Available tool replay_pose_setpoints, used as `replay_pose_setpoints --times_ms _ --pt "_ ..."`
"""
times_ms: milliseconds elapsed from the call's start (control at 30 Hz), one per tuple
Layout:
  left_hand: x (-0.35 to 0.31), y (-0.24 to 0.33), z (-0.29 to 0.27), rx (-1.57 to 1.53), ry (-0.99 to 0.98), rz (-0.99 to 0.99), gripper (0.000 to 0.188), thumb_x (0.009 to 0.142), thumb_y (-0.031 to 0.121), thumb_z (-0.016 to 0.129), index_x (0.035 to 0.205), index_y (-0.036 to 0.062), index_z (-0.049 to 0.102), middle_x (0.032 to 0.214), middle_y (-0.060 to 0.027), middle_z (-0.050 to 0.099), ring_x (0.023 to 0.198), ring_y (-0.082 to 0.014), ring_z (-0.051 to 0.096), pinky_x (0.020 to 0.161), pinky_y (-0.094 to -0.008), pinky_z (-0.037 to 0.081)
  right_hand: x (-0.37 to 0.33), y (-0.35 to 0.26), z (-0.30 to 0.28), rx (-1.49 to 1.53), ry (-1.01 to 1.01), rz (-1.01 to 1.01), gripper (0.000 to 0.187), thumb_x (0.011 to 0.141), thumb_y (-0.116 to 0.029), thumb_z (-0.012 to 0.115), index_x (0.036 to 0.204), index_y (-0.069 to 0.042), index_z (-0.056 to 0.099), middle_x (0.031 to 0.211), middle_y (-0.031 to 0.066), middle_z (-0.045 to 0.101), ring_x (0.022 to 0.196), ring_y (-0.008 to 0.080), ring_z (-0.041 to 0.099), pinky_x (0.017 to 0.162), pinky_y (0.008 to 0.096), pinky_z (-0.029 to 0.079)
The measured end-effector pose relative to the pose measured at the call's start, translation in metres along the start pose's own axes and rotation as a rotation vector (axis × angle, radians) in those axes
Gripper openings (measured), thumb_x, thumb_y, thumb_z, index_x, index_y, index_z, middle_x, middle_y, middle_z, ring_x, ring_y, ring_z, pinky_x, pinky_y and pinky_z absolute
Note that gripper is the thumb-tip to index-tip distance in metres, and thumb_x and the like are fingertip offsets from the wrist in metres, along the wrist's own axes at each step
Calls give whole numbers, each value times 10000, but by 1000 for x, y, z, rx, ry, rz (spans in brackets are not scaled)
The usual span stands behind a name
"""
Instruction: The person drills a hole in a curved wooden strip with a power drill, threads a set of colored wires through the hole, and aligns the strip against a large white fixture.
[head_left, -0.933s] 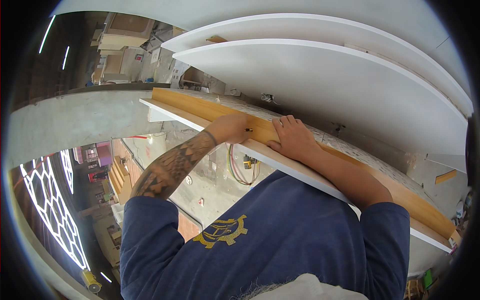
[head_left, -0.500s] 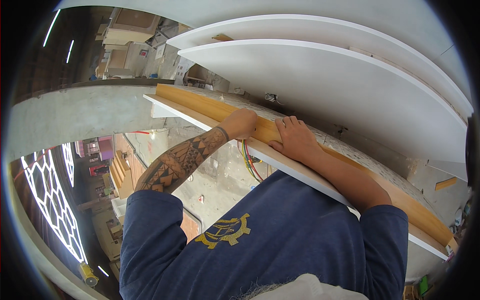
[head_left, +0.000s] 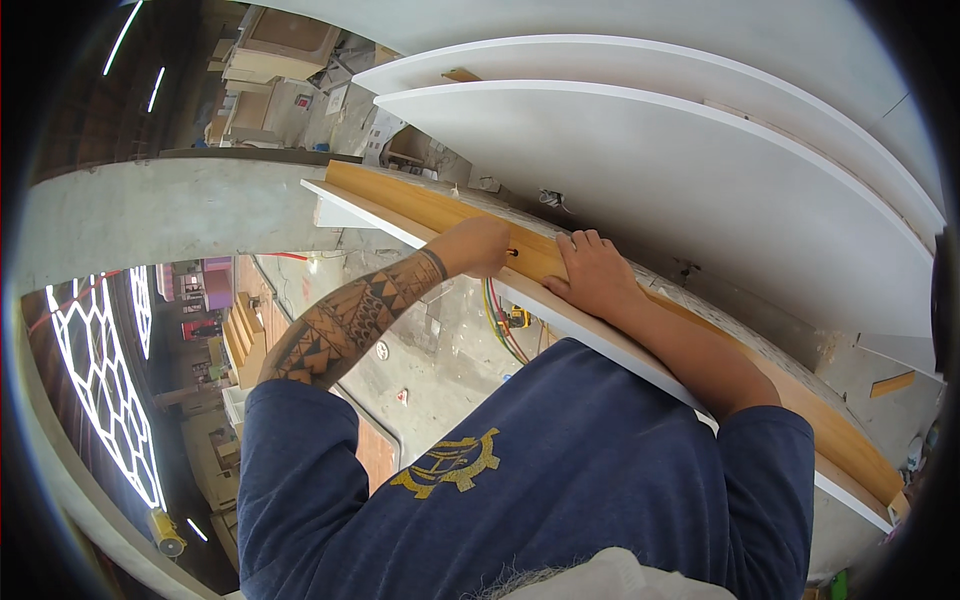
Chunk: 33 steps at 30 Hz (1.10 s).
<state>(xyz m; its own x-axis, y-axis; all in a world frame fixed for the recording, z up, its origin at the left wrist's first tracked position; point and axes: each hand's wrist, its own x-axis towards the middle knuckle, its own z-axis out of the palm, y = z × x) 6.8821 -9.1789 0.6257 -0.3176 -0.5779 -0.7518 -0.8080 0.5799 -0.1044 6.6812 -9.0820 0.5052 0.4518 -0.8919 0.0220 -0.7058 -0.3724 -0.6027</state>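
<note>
A long yellow-brown wooden board runs diagonally on a white-edged panel in front of me. My left hand is closed in a fist against the board, left of its middle. A small black tip shows beside the knuckles; whatever the fist holds is otherwise hidden. My right hand grips the board just to the right, fingers over its far edge and thumb on the near side.
Two large white panels stand beyond the board. Below the ledge hang coloured cables, near a yellow and black tool. A loose wood strip lies at far right. Several cabinets are at far left.
My left fist has shifted slightly left along the board, and the black tip beside it shows more. My right hand keeps its place on the board. The view has moved a little.
</note>
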Motion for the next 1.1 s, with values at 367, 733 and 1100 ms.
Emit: replay_pose_setpoints --times_ms 367,733,1100 --pt "17 -13 3 51 -119 -20 159 830 53 696 919 -37 793 979 -262 766 987 -420 757 842 -495 604 2 3 0 8 -2 12 724 966 -557 688 1373 32 586 1190 187 635 1182 317 593 964 434 516" --pt "40 -19 31 -9 -113 59 330 923 287 674 931 -18 798 924 -258 748 910 -443 734 844 -505 582 2 2 0 15 -37 26 706 969 -546 686 1364 31 588 1235 202 628 1209 333 588 1003 447 513" --pt "42 -4 -7 -266 -241 -25 336 868 289 723 900 -37 799 816 -256 735 790 -358 742 777 -484 565 3 4 -2 15 -18 9 691 967 -544 691 1344 29 598 1213 196 635 1194 329 592 991 449 515"
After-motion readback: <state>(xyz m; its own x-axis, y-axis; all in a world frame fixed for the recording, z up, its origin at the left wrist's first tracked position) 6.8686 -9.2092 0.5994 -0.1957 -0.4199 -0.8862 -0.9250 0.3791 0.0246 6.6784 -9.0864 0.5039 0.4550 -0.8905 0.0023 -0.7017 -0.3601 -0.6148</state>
